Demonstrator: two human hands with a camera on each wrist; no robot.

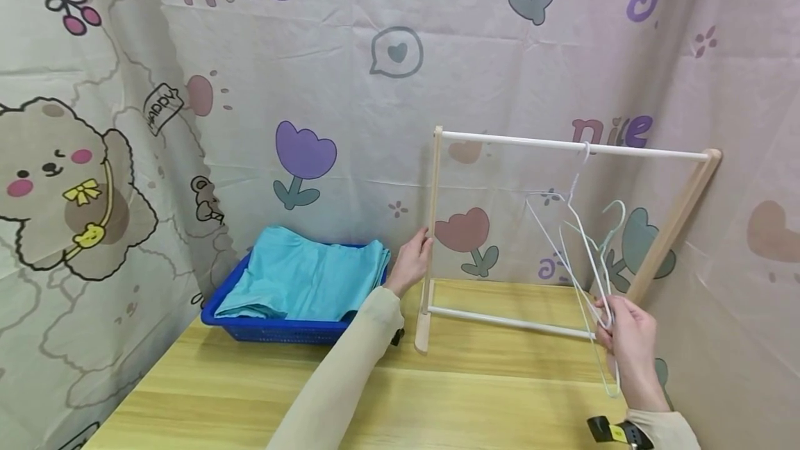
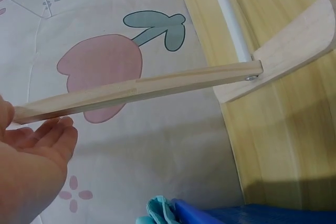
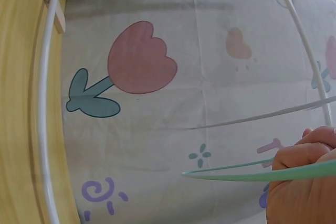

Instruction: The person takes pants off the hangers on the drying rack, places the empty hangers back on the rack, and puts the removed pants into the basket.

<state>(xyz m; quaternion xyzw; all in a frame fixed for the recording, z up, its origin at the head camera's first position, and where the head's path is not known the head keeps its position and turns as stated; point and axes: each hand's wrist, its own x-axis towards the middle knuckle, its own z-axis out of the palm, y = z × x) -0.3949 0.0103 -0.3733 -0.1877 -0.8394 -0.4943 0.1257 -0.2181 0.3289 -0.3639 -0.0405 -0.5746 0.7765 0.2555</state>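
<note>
My left hand (image 1: 409,262) holds the left wooden post (image 1: 434,193) of a small clothes rack, thumb on one side and fingers on the other. At the right, my right hand (image 1: 631,339) grips thin hangers near their lower part. A white hanger (image 1: 581,231) among them has its hook over the rack's white top rail (image 1: 512,140). A mint-green hanger (image 3: 252,174) is also in that hand, and its hook (image 1: 621,217) stands free below the rail. The hangers overlap, so their exact number is hard to tell. Part of the right fingers is hidden.
A blue basket (image 1: 250,330) with folded turquoise clothing (image 1: 306,276) stands left of the rack on the wooden table (image 1: 475,401). The rack's white lower bar (image 1: 506,322) runs just above the tabletop. Printed curtains (image 1: 350,103) enclose the back and sides.
</note>
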